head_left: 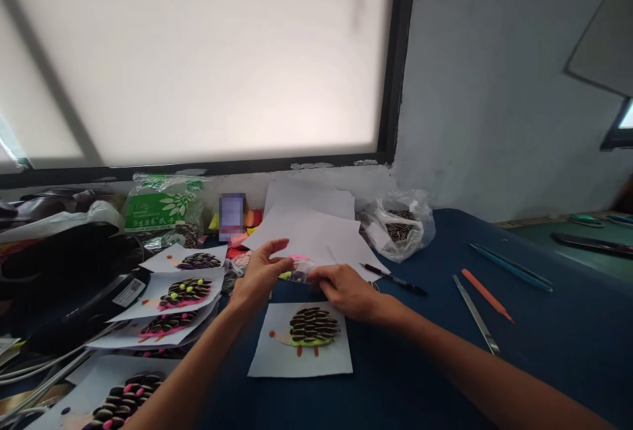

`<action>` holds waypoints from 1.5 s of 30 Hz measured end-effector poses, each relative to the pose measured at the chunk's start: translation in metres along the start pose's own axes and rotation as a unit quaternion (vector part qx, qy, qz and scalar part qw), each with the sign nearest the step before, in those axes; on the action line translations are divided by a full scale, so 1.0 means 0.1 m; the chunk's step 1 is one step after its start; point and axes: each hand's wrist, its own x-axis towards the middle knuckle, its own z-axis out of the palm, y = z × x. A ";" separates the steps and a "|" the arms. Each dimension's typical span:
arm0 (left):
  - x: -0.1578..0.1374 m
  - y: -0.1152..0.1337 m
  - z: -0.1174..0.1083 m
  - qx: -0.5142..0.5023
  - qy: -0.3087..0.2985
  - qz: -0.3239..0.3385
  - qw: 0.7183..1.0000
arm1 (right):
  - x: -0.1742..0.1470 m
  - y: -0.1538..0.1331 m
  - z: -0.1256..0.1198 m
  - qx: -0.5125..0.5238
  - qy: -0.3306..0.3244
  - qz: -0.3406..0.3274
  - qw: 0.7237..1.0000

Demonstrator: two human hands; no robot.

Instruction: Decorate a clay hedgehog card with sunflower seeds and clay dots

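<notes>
My left hand is raised over the far side of the work area, thumb and index finger apart with a gap between them. Between my two hands lies a small clear plastic bag with pink and yellow bits in it. The curled fingers of my right hand pinch at the bag's right edge. Nearer to me, a white sheet lies flat, bearing a hedgehog figure of striped sunflower seeds on a yellow-green base, with brown feet and nose.
Several similar seed pictures overlap on the left beside a black object and cables. White paper lies at the back, near a bag of seeds. A pen, an orange tool, a metal blade and blue tweezers lie to the right.
</notes>
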 end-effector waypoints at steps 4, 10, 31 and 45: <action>-0.11 -0.05 0.03 -0.010 0.001 -0.009 1.000 | 0.01 0.03 0.04 0.026 0.018 0.013 0.999; -0.24 -0.01 0.16 -0.002 -0.061 -0.010 0.998 | 0.10 0.09 0.13 0.150 0.063 0.060 0.985; -0.17 0.23 -0.07 0.340 -0.276 -0.030 0.899 | 0.15 0.21 0.03 0.361 0.157 0.132 0.910; -0.05 0.23 -0.01 0.112 -0.104 -0.017 0.988 | 0.12 -0.01 -0.14 0.364 0.113 0.099 0.919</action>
